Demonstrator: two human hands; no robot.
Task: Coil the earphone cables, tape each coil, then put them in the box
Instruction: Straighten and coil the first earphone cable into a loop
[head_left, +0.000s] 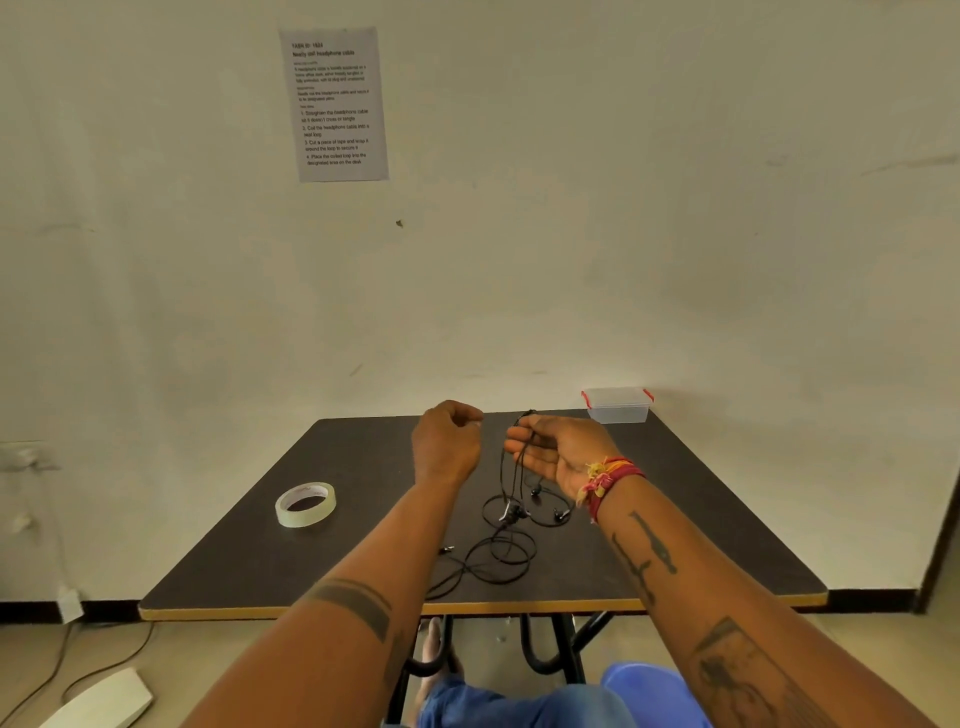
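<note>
Black earphone cables (506, 558) lie in loose loops on the dark table (701, 545), with earbuds (514, 513) near the middle. My right hand (558, 452) is raised above the table, palm turned left. Several strands of one earphone cable (519, 470) hang from its fingers down to the table, pinned under the thumb. My left hand (448, 441) hovers just left of it with fingers curled; whether it pinches a strand is not visible. A roll of pale tape (305, 504) lies flat on the table's left side. A clear plastic box (618, 406) with red clips stands at the far right corner.
The table's front edge (467, 607) runs just past my forearms. A wall rises right behind the table, with a printed sheet (337, 104) on it. My knees (519, 706) and a blue seat (654, 686) are below the table. A white object (104, 701) and cords lie on the floor at left.
</note>
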